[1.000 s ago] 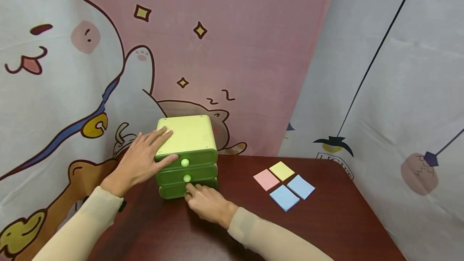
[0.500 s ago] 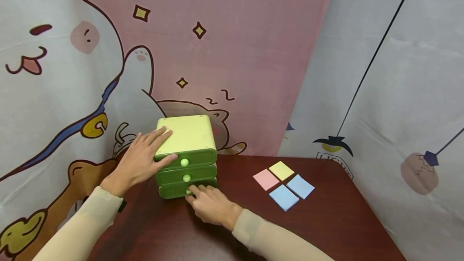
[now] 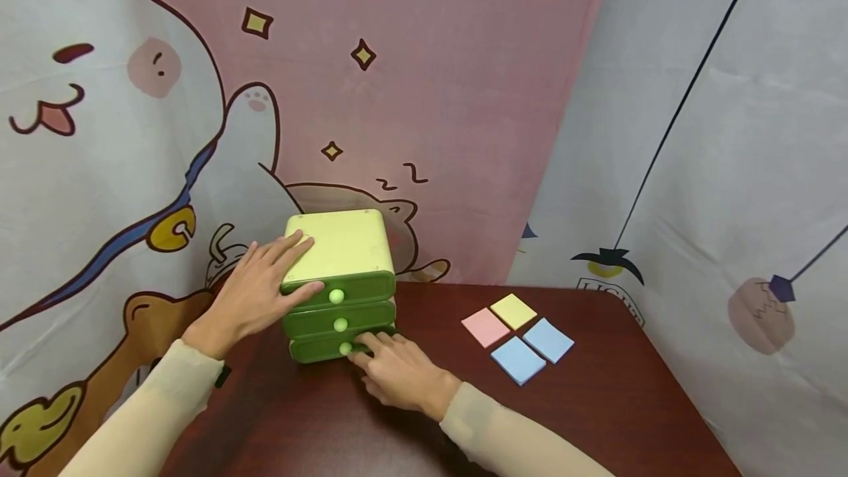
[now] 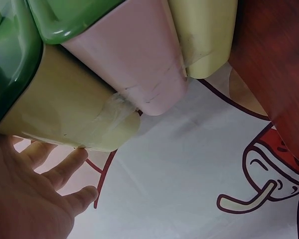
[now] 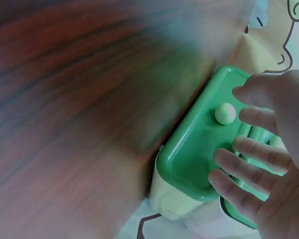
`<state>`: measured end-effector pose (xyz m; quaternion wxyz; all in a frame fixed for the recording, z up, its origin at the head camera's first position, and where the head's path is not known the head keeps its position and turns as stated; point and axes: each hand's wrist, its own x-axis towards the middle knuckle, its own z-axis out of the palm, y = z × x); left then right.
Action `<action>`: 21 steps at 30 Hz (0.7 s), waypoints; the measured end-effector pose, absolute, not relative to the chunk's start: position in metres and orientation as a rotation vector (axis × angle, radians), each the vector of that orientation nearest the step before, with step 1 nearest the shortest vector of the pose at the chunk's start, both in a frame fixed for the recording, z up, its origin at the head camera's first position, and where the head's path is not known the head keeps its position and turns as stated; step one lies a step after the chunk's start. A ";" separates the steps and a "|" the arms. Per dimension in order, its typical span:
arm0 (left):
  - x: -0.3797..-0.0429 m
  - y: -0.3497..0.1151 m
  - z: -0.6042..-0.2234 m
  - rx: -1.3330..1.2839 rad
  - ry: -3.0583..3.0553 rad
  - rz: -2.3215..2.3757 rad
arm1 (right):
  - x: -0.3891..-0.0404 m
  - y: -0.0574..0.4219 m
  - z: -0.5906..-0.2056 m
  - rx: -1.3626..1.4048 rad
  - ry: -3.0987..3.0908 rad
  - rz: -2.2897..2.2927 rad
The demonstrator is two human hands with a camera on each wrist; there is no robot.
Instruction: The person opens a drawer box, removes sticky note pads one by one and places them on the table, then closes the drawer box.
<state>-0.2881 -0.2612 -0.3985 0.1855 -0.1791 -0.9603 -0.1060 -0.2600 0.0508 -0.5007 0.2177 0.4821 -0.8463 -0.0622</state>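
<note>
A small three-drawer cabinet [image 3: 347, 245] with a pale yellow top, green drawer fronts and round light-green knobs stands on the table. My left hand [image 3: 255, 293] rests on its top left edge with fingers spread and the thumb across the top drawer front. In the left wrist view, a pink drawer body [image 4: 134, 55] shows between yellow ones. My right hand [image 3: 404, 374] is at the bottom drawer [image 3: 318, 350], just right of its knob [image 3: 345, 348]. The right wrist view shows its loosely bent fingers [image 5: 244, 169] holding nothing, the knob [image 5: 225, 113] standing apart from them.
On the dark red-brown table [image 3: 596, 403], right of the cabinet, lie a pink note pad [image 3: 486, 327], a yellow one [image 3: 513, 312] and two blue ones, one of them a blue note pad [image 3: 519, 360] nearer me. A printed cloth [image 3: 457, 94] hangs behind.
My right hand has let go of the bottom drawer's knob and shifted slightly right, leaving the knob visible. The left hand has stayed on the cabinet's top.
</note>
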 end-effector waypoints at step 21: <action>-0.286 -0.260 -0.396 -0.505 -2.722 -0.318 | -0.256 0.107 -0.483 1.232 -2.364 0.100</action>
